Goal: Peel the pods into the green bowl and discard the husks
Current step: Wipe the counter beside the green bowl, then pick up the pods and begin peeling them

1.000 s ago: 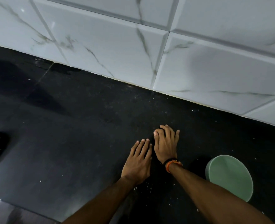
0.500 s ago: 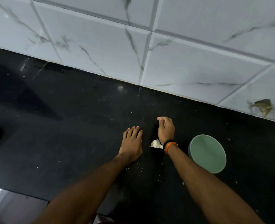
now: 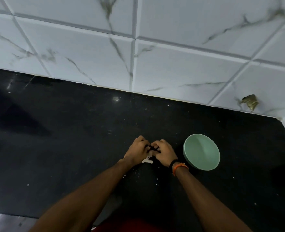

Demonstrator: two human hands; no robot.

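White pod point(image 3: 147, 160) half hidden, axis unclear; left hand point(image 3: 136, 152), right hand point(image 3: 165, 153) grip it together.

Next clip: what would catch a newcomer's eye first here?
The two hands, left hand and right hand, meet with curled fingers over a small whitish husk on the black countertop. Just right of them sits the green bowl, which looks empty. Behind runs a white marble-veined tile wall.

Single head-worn view, wide-angle, looking steeply down at black counter point(image 3: 71, 148), near tiled wall point(image 3: 172, 64)
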